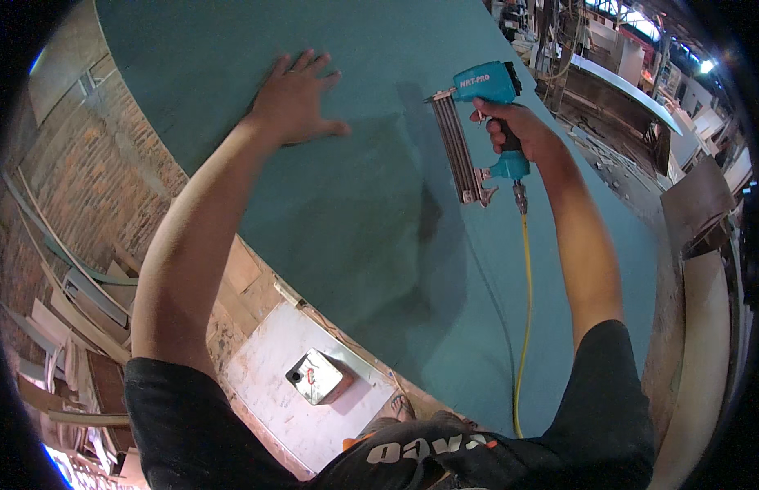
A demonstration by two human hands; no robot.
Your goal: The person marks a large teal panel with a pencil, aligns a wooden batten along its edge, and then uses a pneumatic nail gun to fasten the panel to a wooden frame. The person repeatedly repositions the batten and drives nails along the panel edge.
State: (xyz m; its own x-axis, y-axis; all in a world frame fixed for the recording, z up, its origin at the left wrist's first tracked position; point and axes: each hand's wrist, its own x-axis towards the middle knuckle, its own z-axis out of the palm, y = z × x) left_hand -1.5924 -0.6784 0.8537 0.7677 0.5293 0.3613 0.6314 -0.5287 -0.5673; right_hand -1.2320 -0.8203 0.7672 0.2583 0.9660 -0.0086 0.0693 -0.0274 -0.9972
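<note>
My right hand (520, 129) is wrapped round the grip of a teal pneumatic nail gun (487, 86), its index finger by the trigger. The gun's long metal magazine (458, 147) angles down to the left of the grip. From the base of the handle a yellow air hose (525, 302) runs down toward my body. My left hand (293, 102) lies with fingers spread on or just over the large green-blue board (355, 204), left of the gun. The gun is over the board; whether its nose touches the surface I cannot tell.
A metal can (318, 377) stands on a white sheet (269, 384) below the board's near edge. Curved offcut strips (77, 318) pile up at the left by a brick surface (110, 175). Curved panels (694, 343) stand at the right. Stacked material (616, 90) fills the far right.
</note>
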